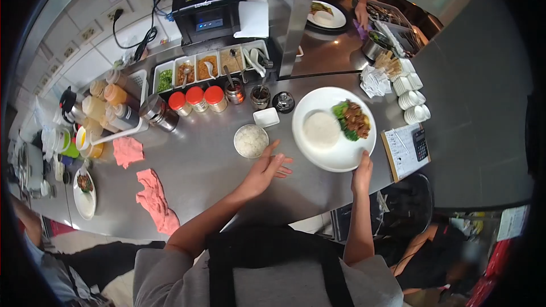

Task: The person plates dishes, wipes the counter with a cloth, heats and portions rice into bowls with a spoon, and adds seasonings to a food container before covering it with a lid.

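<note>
My right hand (362,174) is closed on the near right rim of a large white plate (335,159). On that plate lie a round white mound (321,129), which looks like rice, green broccoli (343,110) and brown saucy meat (358,122). The plate looks slightly tilted; whether it touches the counter I cannot tell. My left hand (266,170) is open, fingers spread, holding nothing. It hovers just in front of a white bowl (235,143) of rice, left of the plate. Behind the bowl sits a small white dish (266,117).
Red-lidded jars (196,98) and topping trays (165,82) line the back, below a black printer (207,8). Pink cloths (154,200) and an oval plate (83,207) lie left. A clipboard (401,159) lies right. Beyond the pass is another person's hand (360,12); other people stand nearby.
</note>
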Tool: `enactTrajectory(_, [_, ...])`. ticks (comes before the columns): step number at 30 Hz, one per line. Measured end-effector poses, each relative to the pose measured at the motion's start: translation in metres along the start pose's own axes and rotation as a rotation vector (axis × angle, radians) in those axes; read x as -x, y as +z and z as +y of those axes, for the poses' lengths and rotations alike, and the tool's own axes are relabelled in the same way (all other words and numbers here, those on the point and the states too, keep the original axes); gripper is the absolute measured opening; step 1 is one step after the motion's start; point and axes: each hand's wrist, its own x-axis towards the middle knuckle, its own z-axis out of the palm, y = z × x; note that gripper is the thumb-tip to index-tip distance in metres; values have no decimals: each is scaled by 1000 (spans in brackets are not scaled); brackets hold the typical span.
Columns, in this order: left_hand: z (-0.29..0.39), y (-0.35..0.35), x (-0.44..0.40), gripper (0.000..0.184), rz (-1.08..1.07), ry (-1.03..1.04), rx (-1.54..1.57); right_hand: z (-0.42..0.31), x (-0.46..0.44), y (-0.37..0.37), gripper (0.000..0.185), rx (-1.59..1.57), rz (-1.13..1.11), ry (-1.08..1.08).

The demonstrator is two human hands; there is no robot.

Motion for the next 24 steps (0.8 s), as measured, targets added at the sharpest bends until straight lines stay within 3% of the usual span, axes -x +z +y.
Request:
enactTrajectory(4, [0,-17,49,41,242,211,-80,12,-103,26,53,8,91,-99])
enactTrajectory(9, [-27,-71,129,27,881,177,-355,24,-232,82,57,-163,89,-147])
enactTrajectory(10, [-39,-89,147,27,1004,224,-327,36,-265,84,54,-4,45,-191])
enactTrajectory(12, [-45,-119,186,27,1281,184,-495,36,-302,116,36,-369,15,-82])
enactTrajectory(13, [-52,-136,209,28,1385,171,-523,58,-336,116,36,-344,-140,-179])
enactTrajectory(14, [-59,-153,231,30,1484,159,-551,47,-329,134,39,-223,-81,-214])
enactTrajectory(15, [-60,-168,252,30,1584,127,-578,41,-344,139,46,-469,-159,-84])
enactTrajectory(16, [-62,-184,271,31,1670,95,-600,28,-341,153,45,-465,-88,44])
enactTrajectory(17, [-68,-203,290,30,1756,114,-536,19,-338,163,45,-452,-3,164])
enactTrajectory(18, [-73,-224,308,29,1828,140,-469,29,-358,164,48,-504,-64,204])
enactTrajectory(20, [-85,-270,346,32,1916,193,-212,43,-377,166,54,-609,-183,139])
enactTrajectory(24, [-88,-335,399,36,1975,191,-78,13,-353,172,64,-508,-162,155])
